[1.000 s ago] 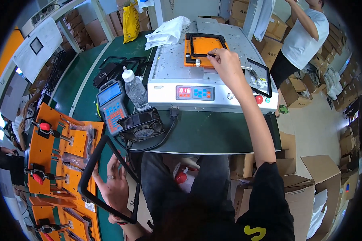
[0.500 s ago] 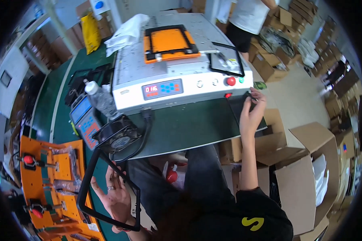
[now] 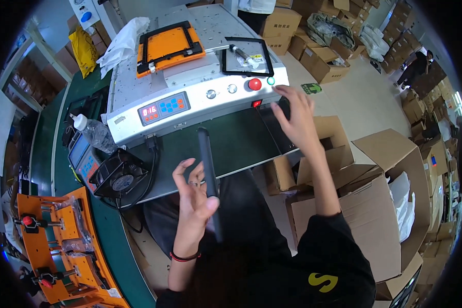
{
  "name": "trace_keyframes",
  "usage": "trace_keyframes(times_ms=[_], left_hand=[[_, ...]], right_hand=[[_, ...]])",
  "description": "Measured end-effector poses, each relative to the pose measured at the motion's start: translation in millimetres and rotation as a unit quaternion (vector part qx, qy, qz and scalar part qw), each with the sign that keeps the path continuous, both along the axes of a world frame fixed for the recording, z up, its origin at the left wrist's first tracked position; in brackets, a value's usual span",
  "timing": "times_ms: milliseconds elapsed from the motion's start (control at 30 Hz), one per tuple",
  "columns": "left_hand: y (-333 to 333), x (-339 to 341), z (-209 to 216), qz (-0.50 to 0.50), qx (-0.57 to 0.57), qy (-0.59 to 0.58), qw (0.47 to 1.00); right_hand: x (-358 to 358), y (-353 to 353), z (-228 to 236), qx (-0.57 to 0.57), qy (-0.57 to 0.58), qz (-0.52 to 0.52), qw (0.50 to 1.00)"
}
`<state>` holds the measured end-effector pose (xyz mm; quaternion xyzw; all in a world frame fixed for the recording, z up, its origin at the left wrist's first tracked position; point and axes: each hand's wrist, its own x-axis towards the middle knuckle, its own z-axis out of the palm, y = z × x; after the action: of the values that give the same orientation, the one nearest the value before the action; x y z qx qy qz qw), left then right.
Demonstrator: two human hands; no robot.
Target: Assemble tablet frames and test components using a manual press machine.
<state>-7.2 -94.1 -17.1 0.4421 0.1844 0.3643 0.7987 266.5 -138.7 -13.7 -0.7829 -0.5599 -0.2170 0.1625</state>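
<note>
My left hand [image 3: 192,205] holds a black rectangular frame [image 3: 207,164] over my lap. The frame is turned edge-on, with the thumb on its near side and the fingers curved behind. My right hand [image 3: 295,118] has its fingers apart, its fingertips beside the green button [image 3: 270,81] on the front of a white machine [image 3: 200,110]. Whether a fingertip touches that button I cannot tell. On the machine's top, an orange jig [image 3: 169,46] bears a black frame. To its right lies another black frame [image 3: 268,57] with a syringe [image 3: 244,55] across it.
A red knob [image 3: 254,84] and a lit display panel [image 3: 164,108] are on the machine's front. A bottle [image 3: 95,132] and a black fan [image 3: 119,174] stand left on the green table. Orange clamp fixtures [image 3: 90,226] are at the lower left, open cardboard boxes [image 3: 369,220] at the right.
My left hand has risen toward the middle, turning the frame from face-on to edge-on. The right hand has come close to the green button, its fingers spreading. The whole view has shifted.
</note>
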Motion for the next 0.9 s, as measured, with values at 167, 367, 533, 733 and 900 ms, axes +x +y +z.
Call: trace_keyframes(times_ms=[167, 367, 533, 733, 900], left_hand=[[-7.1, 17.0, 0.6, 0.014, 0.202, 0.106, 0.973], [-25.0, 9.1, 13.7, -0.006, 0.392, 0.255, 0.884], [-24.3, 0.6, 6.4, 0.077, 0.005, 0.17, 0.982], [-39.8, 40.7, -49.2, -0.461, -0.239, -0.167, 0.838], [-70.4, 71.1, -71.8, -0.528, -0.23, -0.37, 0.729]], right_hand=[[-75.1, -11.0, -28.6, 0.148, 0.724, 0.419, 0.528], [-108.9, -9.7, -38.3, 0.146, 0.778, 0.485, 0.371], [-109.4, -20.7, -21.8, 0.204, 0.792, 0.469, 0.333], [-79.0, -38.6, -25.0, 0.195, 0.79, 0.522, 0.256], [-106.5, -29.5, -48.2, 0.148, 0.807, 0.551, 0.155]])
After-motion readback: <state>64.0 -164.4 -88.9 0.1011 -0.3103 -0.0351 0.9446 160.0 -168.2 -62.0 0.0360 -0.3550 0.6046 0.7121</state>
